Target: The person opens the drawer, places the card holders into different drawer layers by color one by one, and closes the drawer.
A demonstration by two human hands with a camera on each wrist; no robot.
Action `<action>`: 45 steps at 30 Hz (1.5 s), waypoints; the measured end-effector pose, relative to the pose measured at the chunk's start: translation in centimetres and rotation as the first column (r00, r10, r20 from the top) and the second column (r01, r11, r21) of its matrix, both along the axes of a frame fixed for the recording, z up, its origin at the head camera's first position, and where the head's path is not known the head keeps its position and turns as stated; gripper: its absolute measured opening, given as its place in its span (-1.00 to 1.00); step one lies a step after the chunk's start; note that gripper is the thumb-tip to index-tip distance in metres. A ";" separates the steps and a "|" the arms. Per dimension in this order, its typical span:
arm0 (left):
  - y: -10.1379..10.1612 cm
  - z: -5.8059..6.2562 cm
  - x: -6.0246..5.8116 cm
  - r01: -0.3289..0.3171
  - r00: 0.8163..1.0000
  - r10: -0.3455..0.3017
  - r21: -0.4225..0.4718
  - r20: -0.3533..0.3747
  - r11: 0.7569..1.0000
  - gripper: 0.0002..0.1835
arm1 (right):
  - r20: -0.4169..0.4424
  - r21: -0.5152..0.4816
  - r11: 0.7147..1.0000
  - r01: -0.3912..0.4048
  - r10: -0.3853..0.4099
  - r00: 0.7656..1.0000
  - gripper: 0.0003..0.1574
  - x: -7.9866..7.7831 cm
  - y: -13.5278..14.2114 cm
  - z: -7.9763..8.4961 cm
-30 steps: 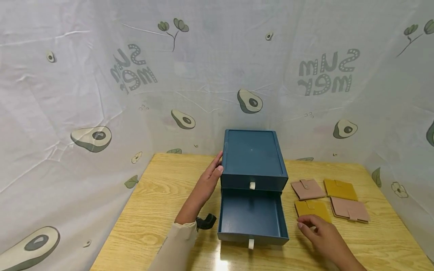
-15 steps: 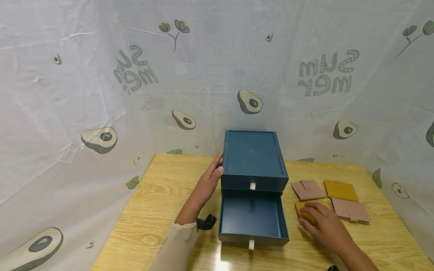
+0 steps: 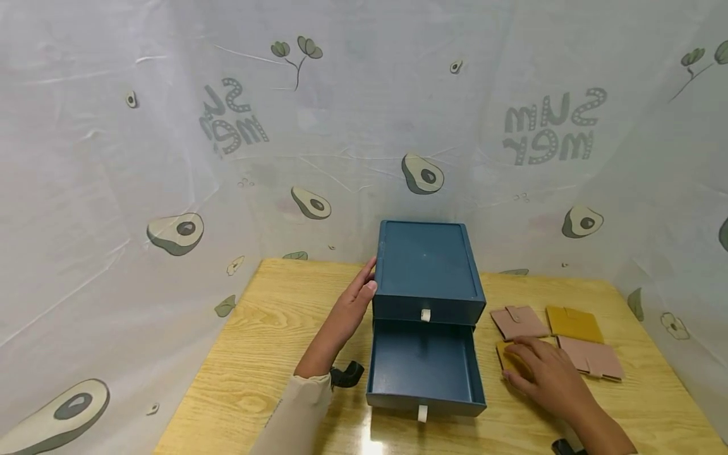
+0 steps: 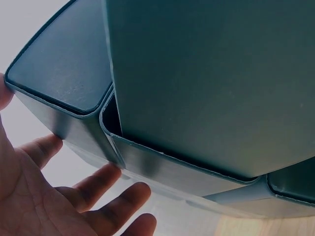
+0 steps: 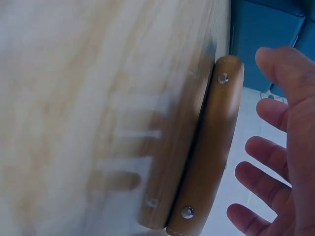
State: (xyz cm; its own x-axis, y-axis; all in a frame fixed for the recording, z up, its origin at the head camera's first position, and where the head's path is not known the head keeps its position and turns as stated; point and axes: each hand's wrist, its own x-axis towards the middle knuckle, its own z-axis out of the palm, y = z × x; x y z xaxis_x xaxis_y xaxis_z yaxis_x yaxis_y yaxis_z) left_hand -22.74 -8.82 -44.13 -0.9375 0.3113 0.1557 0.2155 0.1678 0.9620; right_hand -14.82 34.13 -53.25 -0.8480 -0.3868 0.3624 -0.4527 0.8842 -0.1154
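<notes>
A dark blue two-drawer box (image 3: pixel 426 259) stands on the table with its lower drawer (image 3: pixel 392 401) pulled out; I see nothing inside that drawer. My left hand (image 3: pixel 348 309) rests against the box's left side. In the left wrist view, straight fingertips (image 4: pixel 110 173) touch or nearly touch its wall. My right hand (image 3: pixel 548 379) hovers over the nearest mustard wallet (image 3: pixel 506 359), covering part of it. In the right wrist view, that wallet (image 5: pixel 216 128) lies on the table with two snap studs, and the spread right fingers (image 5: pixel 266 152) stand apart from it.
Beside the covered wallet lie a pink wallet (image 3: pixel 520 322), another mustard wallet (image 3: pixel 576 324) and a second pink wallet (image 3: pixel 594 358). White tabs (image 3: pixel 425 315) mark the drawer fronts. A printed avocado cloth (image 3: pixel 341 126) hangs behind and beside the wooden table (image 3: pixel 239 366).
My right hand has moved slightly forward and right, from the near edge of the mustard wallet to over it. The left hand has stayed against the box.
</notes>
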 end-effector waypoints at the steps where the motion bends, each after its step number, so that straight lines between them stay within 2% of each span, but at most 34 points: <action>1: 0.0 0.0 0.0 0.001 1.000 -0.001 -0.003 0.000 1.000 -0.34 | 0.002 0.000 1.000 0.003 -0.003 1.000 -0.38 0.0 0.1 -0.1; 7: 0.1 0.0 0.0 0.006 1.000 -0.006 0.003 -0.005 1.000 -0.33 | 0.034 0.002 1.000 0.019 -0.019 0.999 -0.31 -0.3 0.2 -0.1; 17: 0.0 -0.1 0.0 0.012 1.000 -0.012 0.011 -0.010 1.000 -0.34 | 0.160 0.002 0.998 0.060 -0.060 0.985 -0.22 -0.2 0.1 0.2; 27: -0.1 -0.5 0.0 0.017 1.000 -0.017 0.021 -0.008 1.000 -0.35 | 0.190 -0.011 0.998 0.065 -0.062 0.980 -0.16 -0.2 0.2 -0.5; 45: -0.1 -0.4 0.1 0.018 1.000 -0.018 0.014 -0.019 1.000 -0.34 | 0.238 -0.017 0.997 0.074 -0.067 0.969 -0.12 -0.2 -0.1 -0.6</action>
State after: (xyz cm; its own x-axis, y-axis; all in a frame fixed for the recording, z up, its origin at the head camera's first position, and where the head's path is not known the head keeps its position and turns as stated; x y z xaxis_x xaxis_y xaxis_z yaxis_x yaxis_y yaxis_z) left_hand -22.61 -8.90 -44.52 -0.9286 0.3256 0.1778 0.2365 0.1502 0.9599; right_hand -15.01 34.01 -53.83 -0.9357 -0.3162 0.1567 -0.3463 0.9082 -0.2349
